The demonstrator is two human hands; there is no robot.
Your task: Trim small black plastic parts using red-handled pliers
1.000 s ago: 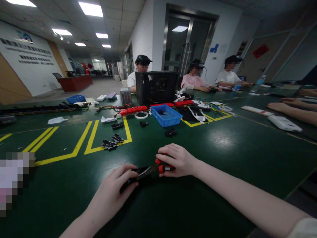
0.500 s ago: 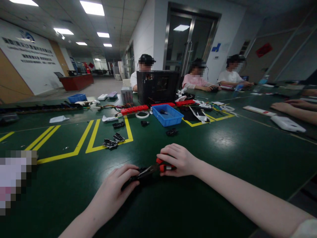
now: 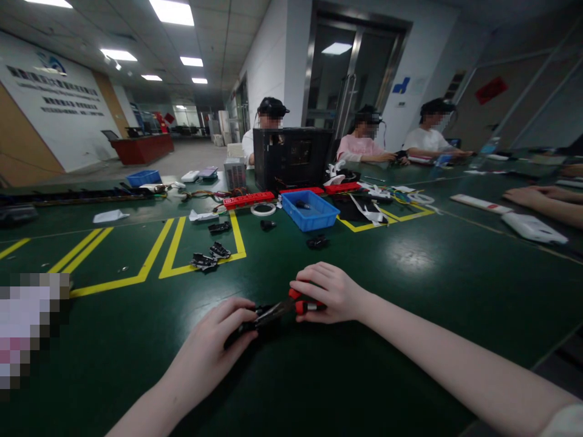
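My right hand point(image 3: 330, 292) is closed around the red handles of a pair of pliers point(image 3: 279, 311), whose long narrow jaws point left. At the tips of those jaws lies a small black plastic part point(image 3: 248, 326), pinched between the thumb and fingers of my left hand point(image 3: 223, 337). The jaws reach the part's right end; whether they grip it I cannot tell. My left fingers hide most of the part, so its exact kind does not show. Both hands are low over the green table point(image 3: 364, 376).
Black broken-looking pieces point(image 3: 204, 261) lie beyond my left hand. Further back are a blue bin point(image 3: 310, 212), a red power strip point(image 3: 248, 199), a roll of tape point(image 3: 263, 209) and a black computer case point(image 3: 291, 159). Several people sit around the table; one person's hands point(image 3: 537, 197) rest at right.
The whole view has shifted slightly, so things sit a few pixels further right. Both hands keep the same hold on the pliers and the black part.
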